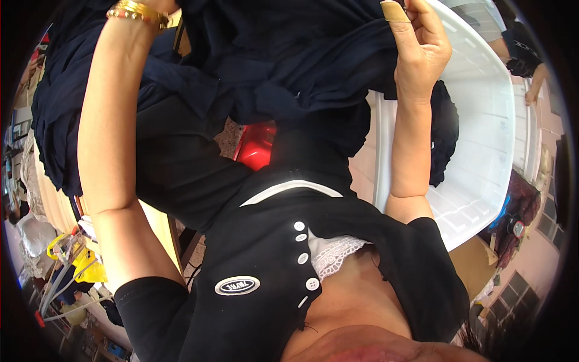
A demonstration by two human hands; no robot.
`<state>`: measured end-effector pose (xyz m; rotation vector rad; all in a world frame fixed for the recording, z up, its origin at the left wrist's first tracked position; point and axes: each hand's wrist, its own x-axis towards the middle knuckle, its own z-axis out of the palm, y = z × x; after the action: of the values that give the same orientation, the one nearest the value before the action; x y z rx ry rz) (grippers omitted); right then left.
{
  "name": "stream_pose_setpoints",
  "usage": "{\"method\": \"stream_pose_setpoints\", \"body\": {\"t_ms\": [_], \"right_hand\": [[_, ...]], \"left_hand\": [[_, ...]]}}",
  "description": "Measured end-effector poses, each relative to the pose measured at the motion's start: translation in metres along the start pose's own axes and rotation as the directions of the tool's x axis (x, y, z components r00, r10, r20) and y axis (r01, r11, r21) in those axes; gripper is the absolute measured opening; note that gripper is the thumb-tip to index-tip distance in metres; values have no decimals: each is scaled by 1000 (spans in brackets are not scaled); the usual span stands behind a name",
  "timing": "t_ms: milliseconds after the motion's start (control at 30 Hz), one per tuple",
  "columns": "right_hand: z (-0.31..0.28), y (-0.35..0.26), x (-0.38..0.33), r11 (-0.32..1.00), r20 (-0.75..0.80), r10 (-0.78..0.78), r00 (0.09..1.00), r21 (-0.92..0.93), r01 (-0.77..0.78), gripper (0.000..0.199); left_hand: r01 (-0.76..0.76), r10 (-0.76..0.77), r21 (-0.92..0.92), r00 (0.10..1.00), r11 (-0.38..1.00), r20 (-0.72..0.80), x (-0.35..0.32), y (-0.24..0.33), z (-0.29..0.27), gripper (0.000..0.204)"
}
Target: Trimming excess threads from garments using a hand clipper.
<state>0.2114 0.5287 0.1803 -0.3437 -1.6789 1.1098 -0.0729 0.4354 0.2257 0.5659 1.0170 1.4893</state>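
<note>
My right hand [420, 45] is clamped on the dark navy garment [271, 66]; my left hand's grip I cannot tell, far left.

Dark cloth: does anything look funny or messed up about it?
The dark navy cloth is bunched and rumpled between both hands, not flat. The right hand has a tan bandage on one finger. Nothing looks torn or spilled.
</note>
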Motion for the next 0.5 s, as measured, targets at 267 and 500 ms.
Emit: {"method": "stream_pose_setpoints", "body": {"t_ms": [267,500], "right_hand": [[-52,-17,7,992,-257,5,966,-119,-36,31],[-126,42,-44,773,-229,487,843,-335,-538,54]], "left_hand": [[86,-146,817,989,570,-2,-10,-42,-1,43],[-92,164,433,978,897,-132,-32,17,-32,36]]}}
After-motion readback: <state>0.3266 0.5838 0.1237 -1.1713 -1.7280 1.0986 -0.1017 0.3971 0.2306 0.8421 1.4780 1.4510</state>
